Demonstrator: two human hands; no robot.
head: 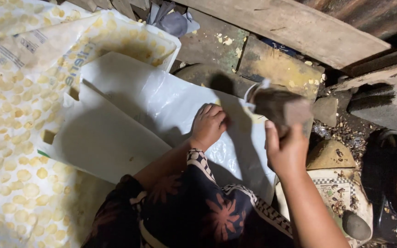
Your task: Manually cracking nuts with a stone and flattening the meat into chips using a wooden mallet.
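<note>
Rows of small pale yellow rounds (19,174) were already laid out across the patterned sheet (5,92) on the left of the view, and they covered most of it, so a large share of the spreading work was judged to be done. A white plastic sheet (129,105) lay over part of that patterned sheet and reached toward the middle; only a little yellow could be made out on it near the hands, so this sheet was judged to be largely unfilled.

The left hand (209,125) was pressed down on the white plastic sheet, knuckles up and fingers curled under, at the end of a forearm coming out of a dark sleeve with an orange flower print (198,206). Its grip was closed into a loose fist; whether anything was held inside could not be told.

The right hand (285,149) was raised just beside it, above the sheet's right edge, with the thumb up and the fingers wrapped about a brownish blurred object (276,105) held at the top. The grip was clamped on that object, whose kind could not be told through the blur.

Rough wooden planks (290,23) and stones (329,154) lay beyond and to the right.
</note>
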